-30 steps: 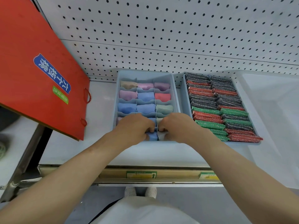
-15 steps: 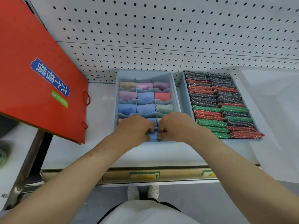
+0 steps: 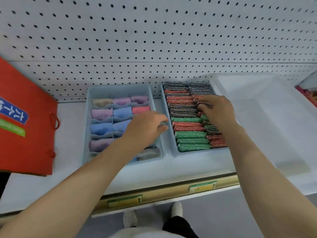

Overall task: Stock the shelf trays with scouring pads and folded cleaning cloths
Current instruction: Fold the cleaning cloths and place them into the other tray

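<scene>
Step in hand, by judgement: tidying pads [image 3: 186, 125] in right tray [image 3: 169, 134]; cloths [image 3: 106, 113] sit in left tray [image 3: 85, 127]
Right hand [image 3: 217, 112] on dark pads, fingers curled, hold cannot tell
Left hand [image 3: 145, 128] relaxed, holding nothing, over cloths
Next: press pads level, straighten rows

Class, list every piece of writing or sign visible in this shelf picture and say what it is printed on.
Blue label on the red paper bag: white Chinese characters, cut off at the frame edge; "六" and "个" seem readable, the rest not.
Green label on the same bag: too blurred to read.
Two shelf-edge price tags: too blurred to read.
</scene>
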